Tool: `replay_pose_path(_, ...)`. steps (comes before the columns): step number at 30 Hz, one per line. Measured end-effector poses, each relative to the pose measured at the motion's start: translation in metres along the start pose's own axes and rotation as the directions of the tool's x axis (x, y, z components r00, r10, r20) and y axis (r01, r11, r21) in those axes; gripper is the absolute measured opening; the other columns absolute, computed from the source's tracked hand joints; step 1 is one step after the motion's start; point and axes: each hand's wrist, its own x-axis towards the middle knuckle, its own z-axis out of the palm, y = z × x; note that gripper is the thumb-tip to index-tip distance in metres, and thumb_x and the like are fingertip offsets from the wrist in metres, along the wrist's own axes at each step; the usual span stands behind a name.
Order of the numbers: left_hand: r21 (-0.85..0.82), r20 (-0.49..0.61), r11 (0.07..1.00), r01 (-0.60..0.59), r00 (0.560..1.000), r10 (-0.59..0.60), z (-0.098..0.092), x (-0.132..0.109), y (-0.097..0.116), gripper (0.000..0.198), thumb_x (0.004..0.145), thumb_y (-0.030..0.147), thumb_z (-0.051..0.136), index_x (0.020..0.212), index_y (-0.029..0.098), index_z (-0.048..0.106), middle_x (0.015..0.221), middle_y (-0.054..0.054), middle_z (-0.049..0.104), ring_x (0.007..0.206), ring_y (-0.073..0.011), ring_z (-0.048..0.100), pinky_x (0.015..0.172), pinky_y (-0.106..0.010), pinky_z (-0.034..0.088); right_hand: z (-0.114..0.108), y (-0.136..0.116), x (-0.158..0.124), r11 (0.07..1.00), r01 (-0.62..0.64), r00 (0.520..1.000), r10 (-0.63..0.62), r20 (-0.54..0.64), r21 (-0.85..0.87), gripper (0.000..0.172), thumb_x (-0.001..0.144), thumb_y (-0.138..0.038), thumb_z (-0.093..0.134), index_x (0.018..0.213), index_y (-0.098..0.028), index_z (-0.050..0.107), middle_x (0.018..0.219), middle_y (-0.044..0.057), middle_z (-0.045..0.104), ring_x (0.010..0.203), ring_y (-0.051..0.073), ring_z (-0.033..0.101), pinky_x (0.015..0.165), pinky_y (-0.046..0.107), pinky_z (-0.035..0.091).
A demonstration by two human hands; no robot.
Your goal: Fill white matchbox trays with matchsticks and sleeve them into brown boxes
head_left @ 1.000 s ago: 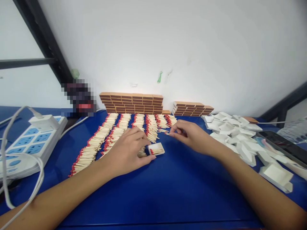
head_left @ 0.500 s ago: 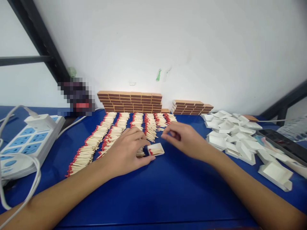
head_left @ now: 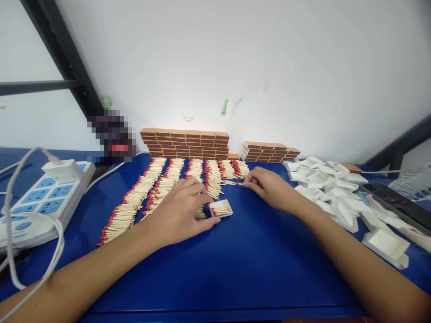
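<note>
My left hand (head_left: 185, 208) is closed around the left end of a small white matchbox tray (head_left: 227, 207), thumb along the near side. Inside the tray lies a thin layer of red-tipped matches (head_left: 220, 211). To the right and farther back, my right hand (head_left: 269, 186) pinches a few matches (head_left: 234, 182) by their red heads, their pale sticks pointing left. They are just in front of the short match rows. Longer rows of matches (head_left: 129, 202) slant across the table behind and left of my left hand, which hides part of them.
Stacked brown matchboxes (head_left: 185, 143) and a lower stack (head_left: 269, 152) stand against the wall. Empty white trays (head_left: 316, 175) are heaped on the right beside a phone (head_left: 397, 204). A power strip (head_left: 50, 193) with looping white cables lies left, on the blue table (head_left: 222, 273).
My right hand has moved slightly right, and its fingers now pinch a few matches that show to its left. My left hand stays at the tray. The view has shifted a little.
</note>
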Motion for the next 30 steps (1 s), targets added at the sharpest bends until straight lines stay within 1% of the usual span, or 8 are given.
replay_pose_path(5,0.013,0.012,1.000,0.017,1.000,-0.017,-0.001,0.001,-0.001,0.025,0.090,0.044,0.080,0.101,0.021,0.076,0.098,-0.005,0.071,0.102,-0.0256,0.061,0.092,-0.044,0.048,-0.006,-0.035,-0.010,0.978,0.156,0.987,-0.159,0.013,0.135,0.014,0.104,-0.029,0.055,0.095,-0.022,0.063,0.088,0.004,0.061,0.078,0.019,0.055,0.070,0.031,0.042)
replay_pose_path(8,0.012,0.036,1.000,0.029,0.999,-0.030,-0.002,0.001,0.001,0.022,0.089,0.043,0.080,0.100,0.023,0.077,0.097,-0.005,0.071,0.101,-0.0253,0.061,0.090,-0.043,0.048,-0.006,-0.053,-0.017,0.955,0.216,0.972,-0.230,0.048,0.201,0.013,0.106,-0.029,0.055,0.097,-0.023,0.064,0.090,0.003,0.061,0.077,0.018,0.055,0.071,0.030,0.043)
replay_pose_path(12,0.000,0.033,1.000,0.027,0.999,-0.027,-0.002,0.001,0.003,0.023,0.089,0.043,0.080,0.099,0.022,0.077,0.097,-0.005,0.071,0.099,-0.0248,0.061,0.090,-0.043,0.048,-0.003,-0.068,-0.022,0.944,0.246,0.959,-0.270,0.088,0.220,0.011,0.106,-0.024,0.055,0.100,-0.023,0.063,0.093,0.004,0.063,0.079,0.018,0.058,0.070,0.030,0.044)
replay_pose_path(17,-0.008,0.044,1.000,0.026,0.999,-0.025,0.000,0.001,0.002,0.022,0.090,0.043,0.080,0.098,0.022,0.076,0.097,-0.005,0.070,0.101,-0.0249,0.061,0.091,-0.043,0.048,0.007,-0.076,-0.023,0.940,0.260,0.950,-0.290,0.113,0.220,0.009,0.105,-0.025,0.059,0.100,-0.023,0.066,0.096,0.004,0.065,0.079,0.017,0.059,0.069,0.030,0.044)
replay_pose_path(19,-0.011,0.048,1.000,0.024,0.999,-0.023,0.000,0.001,0.002,0.022,0.090,0.043,0.080,0.098,0.023,0.076,0.097,-0.004,0.070,0.101,-0.0248,0.061,0.091,-0.043,0.048,0.007,-0.074,-0.021,0.938,0.251,0.953,-0.283,0.109,0.240,0.009,0.105,-0.025,0.060,0.100,-0.023,0.067,0.093,0.003,0.064,0.079,0.017,0.059,0.069,0.029,0.044)
replay_pose_path(22,-0.009,0.047,1.000,0.017,0.999,-0.016,-0.001,0.001,0.002,0.023,0.089,0.043,0.081,0.097,0.022,0.076,0.097,-0.004,0.070,0.103,-0.0253,0.062,0.092,-0.043,0.049,0.002,-0.063,-0.017,0.953,0.218,0.973,-0.228,0.027,0.209,0.010,0.104,-0.027,0.060,0.098,-0.023,0.068,0.088,0.003,0.063,0.076,0.017,0.057,0.071,0.030,0.044)
replay_pose_path(27,-0.008,0.038,1.000,0.001,0.999,-0.001,-0.002,0.001,0.002,0.024,0.089,0.043,0.080,0.099,0.021,0.076,0.098,-0.006,0.071,0.103,-0.0263,0.062,0.092,-0.044,0.049,-0.007,-0.022,-0.006,0.999,0.050,0.988,-0.050,-0.145,-0.002,0.013,0.100,-0.029,0.060,0.093,-0.022,0.069,0.088,0.006,0.063,0.077,0.021,0.058,0.071,0.034,0.042)
replay_pose_path(30,-0.012,0.032,1.000,-0.006,0.999,0.006,-0.002,0.001,0.002,0.025,0.090,0.043,0.080,0.099,0.020,0.076,0.097,-0.006,0.071,0.102,-0.0260,0.062,0.092,-0.044,0.049,-0.005,0.004,-0.001,0.997,-0.004,0.993,-0.005,-0.118,-0.073,0.012,0.098,-0.028,0.062,0.095,-0.021,0.071,0.090,0.007,0.063,0.079,0.022,0.060,0.072,0.035,0.043)
